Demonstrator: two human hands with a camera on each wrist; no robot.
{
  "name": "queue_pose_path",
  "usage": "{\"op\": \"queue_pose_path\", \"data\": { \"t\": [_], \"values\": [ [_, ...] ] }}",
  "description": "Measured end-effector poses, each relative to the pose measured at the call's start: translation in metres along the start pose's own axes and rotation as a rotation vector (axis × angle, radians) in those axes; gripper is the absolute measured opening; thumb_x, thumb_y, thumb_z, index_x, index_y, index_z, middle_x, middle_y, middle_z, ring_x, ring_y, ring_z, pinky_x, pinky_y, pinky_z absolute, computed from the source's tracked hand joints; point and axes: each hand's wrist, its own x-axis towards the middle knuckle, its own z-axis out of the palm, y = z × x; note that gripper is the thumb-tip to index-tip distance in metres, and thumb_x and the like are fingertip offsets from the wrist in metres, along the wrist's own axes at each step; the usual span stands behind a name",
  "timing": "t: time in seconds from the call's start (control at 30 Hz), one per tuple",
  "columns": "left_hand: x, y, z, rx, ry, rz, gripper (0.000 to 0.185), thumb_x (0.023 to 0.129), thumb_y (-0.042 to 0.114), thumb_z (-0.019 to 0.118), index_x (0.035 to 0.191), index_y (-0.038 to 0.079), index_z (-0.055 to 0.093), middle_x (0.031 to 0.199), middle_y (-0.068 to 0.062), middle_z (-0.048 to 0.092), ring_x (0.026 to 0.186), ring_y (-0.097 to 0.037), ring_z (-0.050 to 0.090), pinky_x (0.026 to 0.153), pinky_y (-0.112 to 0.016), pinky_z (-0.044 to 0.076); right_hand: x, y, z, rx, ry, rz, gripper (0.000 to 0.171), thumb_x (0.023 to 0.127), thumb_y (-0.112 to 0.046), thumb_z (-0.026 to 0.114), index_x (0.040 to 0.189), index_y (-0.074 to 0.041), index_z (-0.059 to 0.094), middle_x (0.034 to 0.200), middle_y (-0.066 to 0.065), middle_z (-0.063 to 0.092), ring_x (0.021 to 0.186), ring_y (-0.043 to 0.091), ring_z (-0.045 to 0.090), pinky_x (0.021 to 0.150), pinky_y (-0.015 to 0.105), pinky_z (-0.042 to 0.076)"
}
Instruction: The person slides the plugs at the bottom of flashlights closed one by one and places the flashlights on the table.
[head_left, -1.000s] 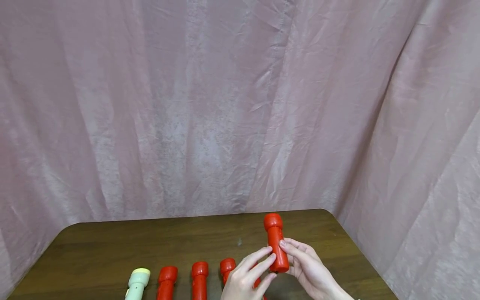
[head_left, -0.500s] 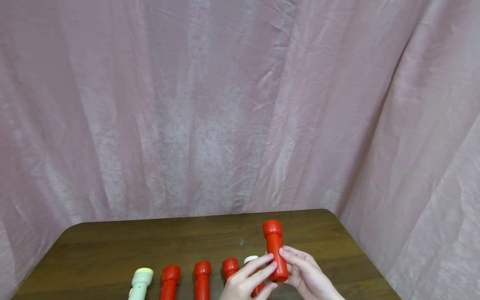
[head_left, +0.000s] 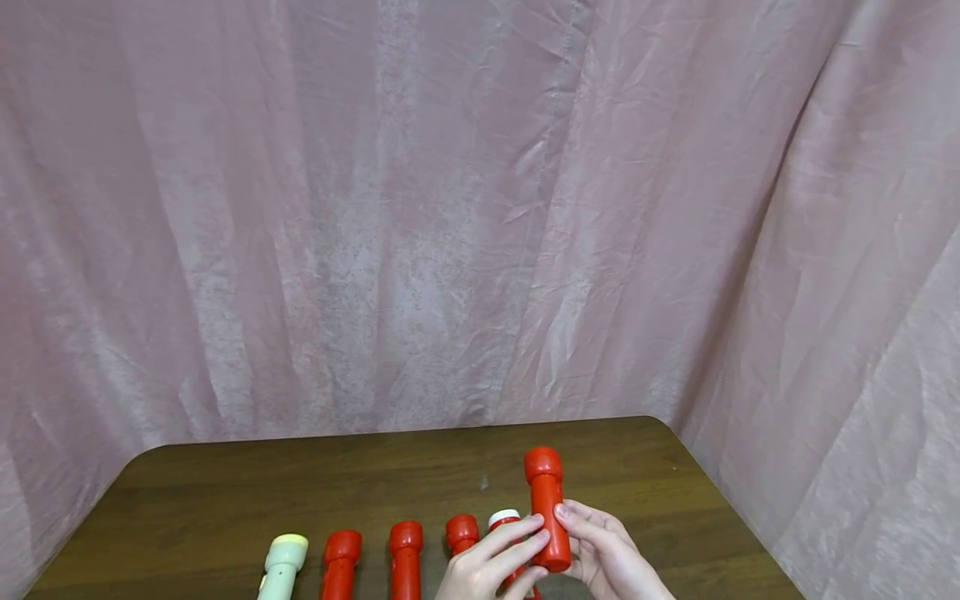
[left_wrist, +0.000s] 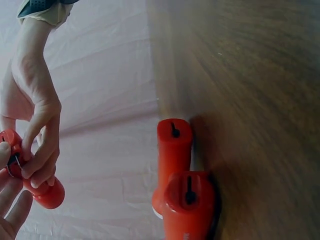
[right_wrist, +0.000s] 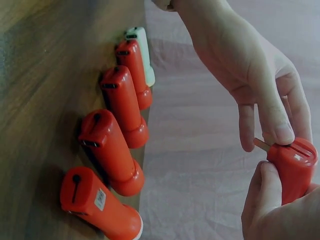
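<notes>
Both hands hold one red plastic torch w/ a flared head up off the dark brown wooden worktop, head pointing away, near the right end of the row. Left hand grip: fingertips clamped on the torch's barrel from the left. Right hand grip: fingers and thumb pinched round the barrel's lower end from the right.

On the worktop, lying side by side L to R: a pale green torch, three red torches, then a red torch w/ white-rimmed head, partly behind the left hand. Pink wrinkled curtain hangs behind.
</notes>
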Motion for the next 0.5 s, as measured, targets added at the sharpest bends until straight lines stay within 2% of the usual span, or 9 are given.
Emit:
{"op": "queue_pose_path", "data": {
  "t": [0.27, 0.5],
  "values": [
    [-0.0039, 0.0006, -0.0013, 0.008, 0.007, -0.017, 0.032, 0.107, 0.036, 0.061, 0.114, 0.012, 0.08, 0.113, -0.003, 0.08, 0.098, -0.012, 0.077, 0.084, -0.015, 0.06, -0.0001, 0.004, 0.0031, 0.024, 0.003, 0.001, 0.029, 0.114, -0.018, 0.037, 0.12, -0.022, 0.065, 0.112, -0.011, 0.078, 0.1, 0.002, 0.075, 0.087, 0.02, 0.062],
    [-0.0044, -0.0005, -0.0016, 0.027, 0.018, 0.008, 0.033, 0.107, 0.036, 0.06, 0.112, 0.012, 0.081, 0.11, -0.004, 0.081, 0.097, -0.013, 0.077, 0.083, -0.016, 0.06, 0.0013, 0.0075, 0.0038, 0.027, 0.019, 0.009, 0.025, 0.114, -0.02, 0.038, 0.12, -0.021, 0.062, 0.112, -0.011, 0.077, 0.101, 0.001, 0.074, 0.087, 0.019, 0.062]
  ]
}}
